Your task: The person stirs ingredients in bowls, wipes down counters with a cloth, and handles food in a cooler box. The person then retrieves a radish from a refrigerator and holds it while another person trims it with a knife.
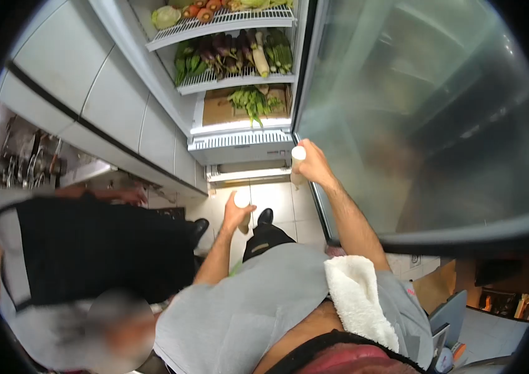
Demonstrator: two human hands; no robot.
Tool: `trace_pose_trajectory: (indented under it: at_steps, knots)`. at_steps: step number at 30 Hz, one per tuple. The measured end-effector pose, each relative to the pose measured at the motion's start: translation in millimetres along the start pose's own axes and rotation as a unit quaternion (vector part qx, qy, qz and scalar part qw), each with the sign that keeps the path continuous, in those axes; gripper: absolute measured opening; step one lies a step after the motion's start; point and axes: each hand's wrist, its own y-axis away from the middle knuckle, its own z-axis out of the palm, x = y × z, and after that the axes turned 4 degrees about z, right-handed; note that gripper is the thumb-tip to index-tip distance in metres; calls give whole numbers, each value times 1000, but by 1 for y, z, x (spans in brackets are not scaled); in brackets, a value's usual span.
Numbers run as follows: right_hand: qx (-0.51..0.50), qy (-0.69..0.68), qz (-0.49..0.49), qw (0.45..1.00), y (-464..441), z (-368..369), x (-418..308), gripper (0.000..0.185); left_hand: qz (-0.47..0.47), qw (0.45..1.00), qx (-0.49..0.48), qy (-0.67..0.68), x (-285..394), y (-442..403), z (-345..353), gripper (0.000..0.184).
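Observation:
My left hand (234,214) is wrapped round a bottle with a white cap (241,199), held low over the floor tiles. Farther forward and to the right, my right hand (313,163) grips a second white-capped bottle (299,153), close to the edge of the open glass door (426,124). Ahead stands the open fridge (239,153). Its shelves hold carrots (205,14), eggplants (224,47), green vegetables (190,62) and, lower down, leafy greens (255,103).
At the left, a person in a black apron (102,249) stands close beside me, one hand (130,196) near the counter. A tiled wall (115,87) runs along the fridge's left side. A white towel (361,299) hangs over my shoulder. Cardboard (434,285) lies at the lower right.

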Motion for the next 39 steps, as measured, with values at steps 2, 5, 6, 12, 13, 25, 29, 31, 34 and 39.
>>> trace_pose_trajectory:
  at_steps: [2, 5, 6, 12, 13, 25, 29, 31, 34, 39]
  knots:
    - [53, 1, -6, 999, -67, 4, -17, 55, -22, 998, -21, -49, -11, -17, -12, 48]
    - [127, 5, -63, 990, -168, -1, -38, 52, -30, 997, -23, -68, -14, -38, -29, 49]
    - [137, 21, -72, 988, -201, -5, -42, 50, -36, 996, -27, -72, -12, -43, -36, 49]
    - [337, -13, -168, 926, -353, -10, -67, 38, -60, 994, 18, -94, -27, -55, -65, 46]
    - [360, -44, -156, 919, -371, -3, -69, 38, -88, 991, 29, -93, -26, -55, -68, 46]
    - [199, 110, -4, 974, -347, 48, -25, 58, -82, 993, -23, -83, -31, -73, -55, 45]
    - [26, -151, -135, 979, -202, 83, 6, 69, -76, 991, -113, -11, 12, -86, -26, 45]
    - [-132, -118, -64, 982, -114, 83, 15, 79, -8, 989, -145, 31, 1, -90, -7, 45]
    - [-235, -229, 66, 942, -16, 85, 48, 89, 52, 983, -154, 82, 57, -73, 28, 40]
    - [-204, -335, 87, 916, 102, 27, 83, 89, 55, 947, -250, 193, 86, 4, 95, 43]
